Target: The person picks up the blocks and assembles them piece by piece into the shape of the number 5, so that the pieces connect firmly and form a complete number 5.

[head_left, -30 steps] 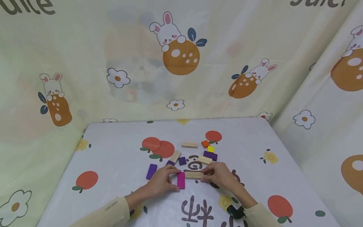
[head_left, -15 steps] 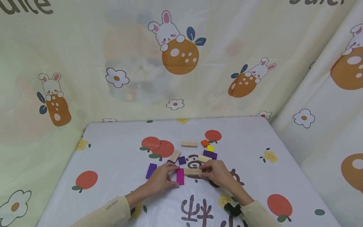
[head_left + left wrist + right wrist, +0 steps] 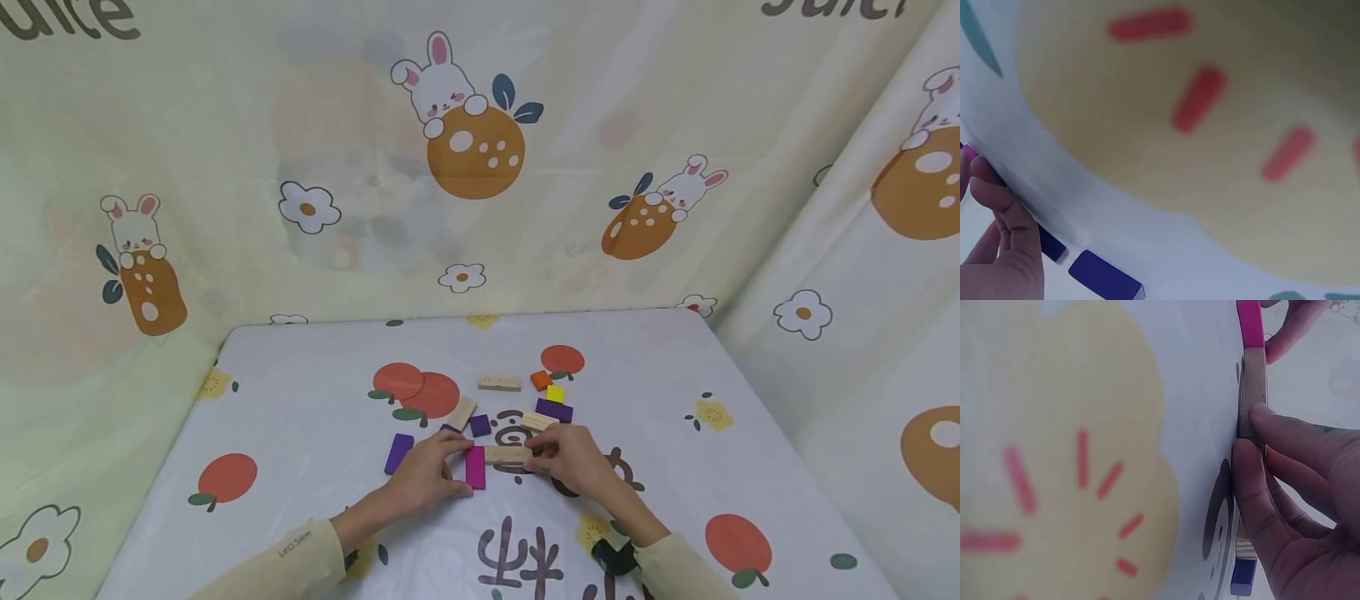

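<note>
A child's play corner, screened off with cartoon cloth.

Pale yellow curtains (image 3: 225, 167) printed with rabbits, oranges and daisies hang close around on the back and right sides. The worktop (image 3: 300, 400) wears a white plastic cover with printed oranges, flowers and large brown characters. Small wooden toy blocks (image 3: 525, 400) in plain wood, purple, pink, orange and yellow lie scattered near its middle.

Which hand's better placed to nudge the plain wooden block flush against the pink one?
Right, probably. The right hand already pinches the wooden block, whose end meets the pink block; the left hand steadies that pink block.
</note>
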`<move>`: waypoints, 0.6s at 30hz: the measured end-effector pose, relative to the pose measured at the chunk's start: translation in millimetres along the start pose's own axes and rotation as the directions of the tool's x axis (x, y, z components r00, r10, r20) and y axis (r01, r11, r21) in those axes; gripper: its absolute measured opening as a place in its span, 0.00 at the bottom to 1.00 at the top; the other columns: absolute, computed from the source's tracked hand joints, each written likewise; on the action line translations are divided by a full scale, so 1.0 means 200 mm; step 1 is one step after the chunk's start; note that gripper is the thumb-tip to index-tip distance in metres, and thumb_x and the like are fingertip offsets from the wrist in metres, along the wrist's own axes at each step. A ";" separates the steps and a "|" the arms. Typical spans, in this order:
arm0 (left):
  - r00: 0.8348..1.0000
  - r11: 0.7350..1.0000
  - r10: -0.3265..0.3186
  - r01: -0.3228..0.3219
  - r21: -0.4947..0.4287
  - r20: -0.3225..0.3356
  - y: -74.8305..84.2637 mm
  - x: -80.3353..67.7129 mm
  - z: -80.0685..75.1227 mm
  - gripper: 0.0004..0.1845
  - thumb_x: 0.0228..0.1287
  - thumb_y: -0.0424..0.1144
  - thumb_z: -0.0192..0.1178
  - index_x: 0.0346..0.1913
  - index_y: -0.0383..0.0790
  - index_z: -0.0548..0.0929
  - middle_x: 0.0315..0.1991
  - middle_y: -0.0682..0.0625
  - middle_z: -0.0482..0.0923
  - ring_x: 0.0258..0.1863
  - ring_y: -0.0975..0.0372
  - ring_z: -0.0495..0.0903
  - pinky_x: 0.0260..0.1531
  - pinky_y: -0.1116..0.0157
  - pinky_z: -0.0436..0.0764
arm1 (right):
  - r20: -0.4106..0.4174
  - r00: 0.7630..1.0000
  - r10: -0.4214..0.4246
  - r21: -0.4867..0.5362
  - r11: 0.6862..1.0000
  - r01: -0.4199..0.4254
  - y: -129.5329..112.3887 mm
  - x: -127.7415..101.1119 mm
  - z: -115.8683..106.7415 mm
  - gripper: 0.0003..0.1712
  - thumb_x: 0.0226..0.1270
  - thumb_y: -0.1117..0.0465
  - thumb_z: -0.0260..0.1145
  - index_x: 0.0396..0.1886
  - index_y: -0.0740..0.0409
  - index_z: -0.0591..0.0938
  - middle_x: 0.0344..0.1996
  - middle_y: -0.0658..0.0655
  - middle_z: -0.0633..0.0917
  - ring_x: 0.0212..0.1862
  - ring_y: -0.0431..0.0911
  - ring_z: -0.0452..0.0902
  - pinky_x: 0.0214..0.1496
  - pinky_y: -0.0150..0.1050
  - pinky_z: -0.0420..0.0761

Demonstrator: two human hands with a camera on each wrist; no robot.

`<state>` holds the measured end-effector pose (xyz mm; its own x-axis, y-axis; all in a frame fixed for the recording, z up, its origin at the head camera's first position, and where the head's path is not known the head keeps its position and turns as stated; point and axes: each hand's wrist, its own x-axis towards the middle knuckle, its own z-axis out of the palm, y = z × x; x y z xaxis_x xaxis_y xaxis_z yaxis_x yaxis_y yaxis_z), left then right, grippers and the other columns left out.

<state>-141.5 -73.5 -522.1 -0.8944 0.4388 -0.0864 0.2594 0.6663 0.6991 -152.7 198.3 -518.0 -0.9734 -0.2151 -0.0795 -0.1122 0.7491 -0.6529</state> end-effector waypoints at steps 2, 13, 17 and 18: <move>1.000 1.000 -0.001 0.001 0.002 0.002 0.00 0.00 0.00 0.36 0.58 0.40 0.80 0.70 0.41 0.81 0.68 0.45 0.78 0.37 0.68 0.77 0.35 0.75 0.80 | -0.001 1.000 -0.005 0.005 1.000 0.005 0.00 0.00 0.00 0.15 0.57 0.61 0.83 0.45 0.55 0.94 0.29 0.47 0.84 0.32 0.39 0.74 0.31 0.27 0.75; 1.000 1.000 -0.002 0.002 -0.008 0.010 0.01 0.00 -0.01 0.37 0.58 0.40 0.81 0.71 0.39 0.80 0.70 0.44 0.77 0.32 0.69 0.76 0.32 0.75 0.78 | -0.001 0.999 0.046 0.023 0.999 -0.046 -0.01 -0.01 0.00 0.15 0.57 0.61 0.83 0.46 0.54 0.94 0.31 0.47 0.84 0.32 0.39 0.75 0.32 0.27 0.76; 0.999 0.999 0.033 -0.034 -0.017 -0.015 0.02 0.00 -0.03 0.36 0.59 0.42 0.80 0.70 0.38 0.81 0.68 0.45 0.78 0.31 0.70 0.75 0.32 0.75 0.79 | -0.012 0.998 0.062 0.022 0.998 -0.062 -0.03 -0.01 -0.01 0.16 0.56 0.60 0.84 0.46 0.53 0.93 0.32 0.46 0.86 0.33 0.39 0.76 0.34 0.28 0.77; 0.999 0.999 0.045 -0.046 -0.013 -0.030 0.02 0.00 -0.04 0.35 0.59 0.42 0.80 0.69 0.38 0.81 0.67 0.45 0.79 0.31 0.70 0.75 0.32 0.75 0.78 | -0.015 0.998 0.065 0.019 0.998 -0.064 -0.03 -0.01 -0.02 0.16 0.56 0.59 0.84 0.46 0.53 0.93 0.32 0.46 0.87 0.33 0.39 0.77 0.34 0.28 0.78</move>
<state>-143.2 -75.2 -514.4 -0.8921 0.4506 -0.0334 0.2952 0.6373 0.7118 -151.4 197.0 -512.0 -0.9815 -0.1565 -0.1099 -0.0455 0.7494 -0.6606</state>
